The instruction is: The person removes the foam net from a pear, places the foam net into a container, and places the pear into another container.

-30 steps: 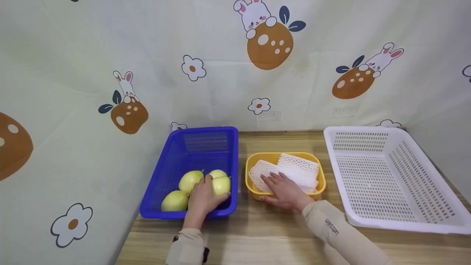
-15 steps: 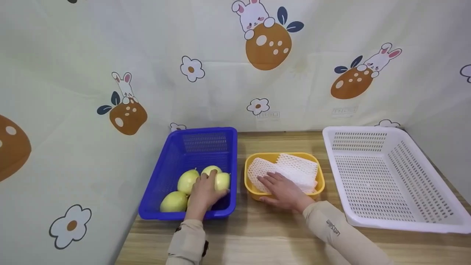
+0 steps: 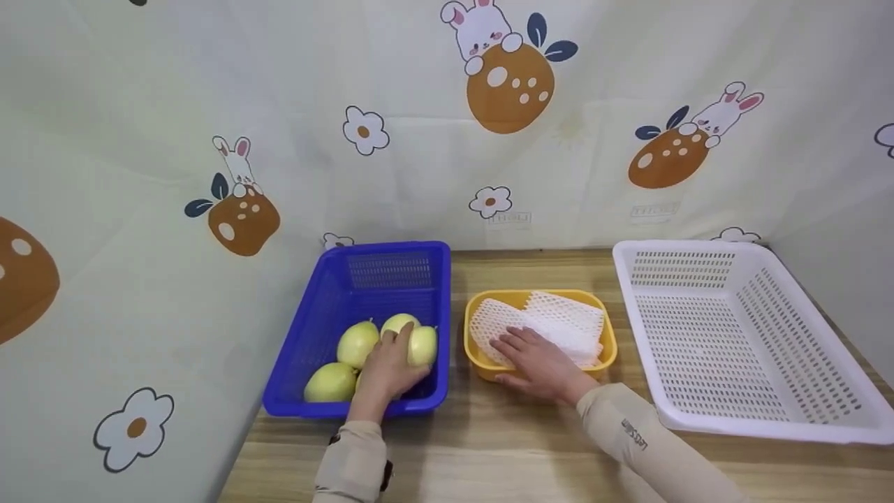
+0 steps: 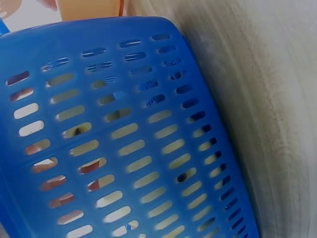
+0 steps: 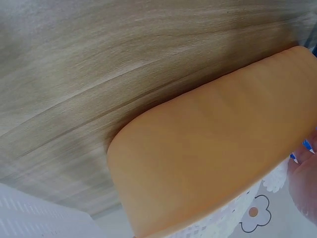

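In the head view, my left hand [image 3: 388,365] reaches into the blue basket [image 3: 293,363], fingers and thumb around a round yellow-green pear [image 3: 423,345]. More pears lie beside it: one pear [image 3: 357,344] left of the fingertips, another pear [image 3: 400,323] behind them, and a third pear [image 3: 330,383] at the near left. A further one is mostly hidden under the hand. My right hand [image 3: 541,365] rests with fairly straight fingers on white foam net sleeves [image 3: 569,325] in a yellow basket [image 3: 610,334]; its thumb lies at the near rim.
On the right stands a white perforated basket [image 3: 712,349]. All three baskets sit on a wooden table [image 3: 489,447]. A patterned cloth [image 3: 419,181] hangs behind and at the sides. The left wrist view is mostly filled by the blue basket's slotted wall [image 4: 119,129].
The pears under my left hand have shifted slightly, and its fingers now sit between the rear and right pears. My right hand stays on the foam sleeves almost unmoved.
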Demonstrator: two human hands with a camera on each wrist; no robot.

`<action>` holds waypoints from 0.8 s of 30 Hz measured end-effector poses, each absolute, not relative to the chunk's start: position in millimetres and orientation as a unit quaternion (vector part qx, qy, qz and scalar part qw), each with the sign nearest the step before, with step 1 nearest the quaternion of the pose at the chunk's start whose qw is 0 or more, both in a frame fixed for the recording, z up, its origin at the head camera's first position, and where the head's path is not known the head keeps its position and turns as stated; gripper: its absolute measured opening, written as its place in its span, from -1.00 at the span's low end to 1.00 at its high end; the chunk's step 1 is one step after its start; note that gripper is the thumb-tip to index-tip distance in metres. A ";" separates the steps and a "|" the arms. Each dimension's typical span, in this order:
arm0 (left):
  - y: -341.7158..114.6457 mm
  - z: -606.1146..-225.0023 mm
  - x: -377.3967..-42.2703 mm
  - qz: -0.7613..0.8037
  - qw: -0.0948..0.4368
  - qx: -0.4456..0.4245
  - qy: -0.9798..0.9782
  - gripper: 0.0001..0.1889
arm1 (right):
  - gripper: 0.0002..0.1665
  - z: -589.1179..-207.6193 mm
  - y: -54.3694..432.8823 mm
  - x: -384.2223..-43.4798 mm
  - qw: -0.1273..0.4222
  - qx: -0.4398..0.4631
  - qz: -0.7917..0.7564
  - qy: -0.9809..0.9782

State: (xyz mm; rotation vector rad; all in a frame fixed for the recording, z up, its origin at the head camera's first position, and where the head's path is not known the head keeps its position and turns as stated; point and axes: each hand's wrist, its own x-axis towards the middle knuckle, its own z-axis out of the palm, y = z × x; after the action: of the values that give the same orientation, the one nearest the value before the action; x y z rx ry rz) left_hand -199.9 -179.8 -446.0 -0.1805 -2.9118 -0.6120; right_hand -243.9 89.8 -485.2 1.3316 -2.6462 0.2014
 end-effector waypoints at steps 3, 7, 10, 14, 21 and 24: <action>-178.8 -449.7 -200.4 -0.206 0.107 -0.061 -0.971 -0.25 | -0.29 -484.6 89.4 -243.4 0.067 0.439 0.063 -0.894; -176.9 -456.7 -203.3 -0.208 0.132 -0.050 -0.968 -0.23 | -0.27 -485.0 89.7 -242.5 0.034 0.429 0.059 -0.901; -176.2 -461.1 -205.4 -0.211 0.147 -0.044 -0.965 -0.22 | -0.27 -486.2 90.7 -242.0 0.035 0.435 0.064 -0.898; -176.2 -464.5 -208.4 -0.207 0.162 -0.047 -0.964 -0.24 | -0.32 -487.6 92.0 -243.2 0.075 0.452 0.078 -0.886; -177.0 -466.4 -215.9 -0.184 0.135 -0.042 -0.973 -0.25 | -0.37 -487.3 92.9 -245.4 0.116 0.473 0.090 -0.869; -175.6 -466.0 -218.4 -0.164 0.120 -0.039 -0.978 -0.25 | -0.38 -487.1 93.4 -245.3 0.127 0.478 0.094 -0.864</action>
State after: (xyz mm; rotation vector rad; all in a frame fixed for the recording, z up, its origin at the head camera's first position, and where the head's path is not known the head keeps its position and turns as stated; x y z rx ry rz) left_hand -218.4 -175.6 -466.0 -0.1132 -2.8585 -0.4783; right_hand -245.3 93.4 -487.1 1.3901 -2.5152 0.2743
